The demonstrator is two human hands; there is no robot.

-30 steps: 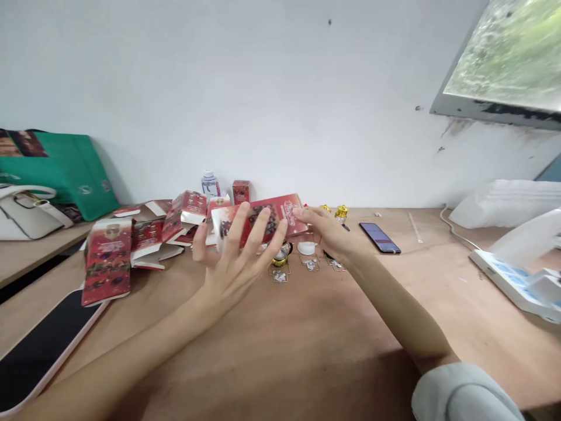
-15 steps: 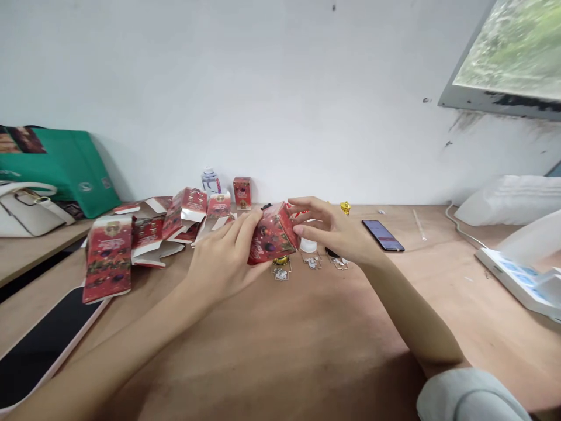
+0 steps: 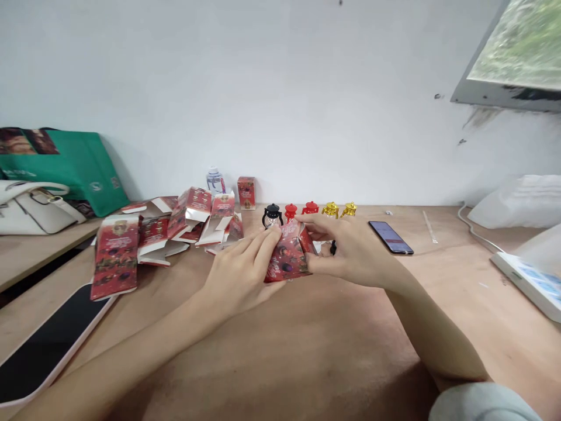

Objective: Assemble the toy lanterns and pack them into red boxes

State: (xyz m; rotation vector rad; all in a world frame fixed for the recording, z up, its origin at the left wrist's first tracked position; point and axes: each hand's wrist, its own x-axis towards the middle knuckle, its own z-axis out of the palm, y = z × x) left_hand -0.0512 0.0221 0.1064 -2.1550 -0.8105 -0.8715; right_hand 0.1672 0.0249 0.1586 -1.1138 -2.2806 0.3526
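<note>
Between my hands is a red printed cardboard box (image 3: 289,254), tilted above the table. My left hand (image 3: 243,263) wraps around its left side, fingers over the top and thumb below. At the box's right end my right hand (image 3: 344,248) presses with thumb and fingers; that end is partly hidden by them. Behind the box stand small lanterns in a row: a black lantern (image 3: 272,215), red lanterns (image 3: 310,208) and gold lanterns (image 3: 330,209). My hands and the box cover the lower parts of several of them.
Opened red boxes (image 3: 188,213) pile up at left, with one upright box (image 3: 246,193) by the wall. A large phone (image 3: 48,345) lies front left, a smaller phone (image 3: 390,237) at right. A power strip (image 3: 530,280), white handbag (image 3: 33,207) and green bag (image 3: 83,166) flank the table.
The box has come lower and slightly to the right, uncovering the lantern tops behind it. My right fingers have closed in on its right end. The view has shifted a little.
</note>
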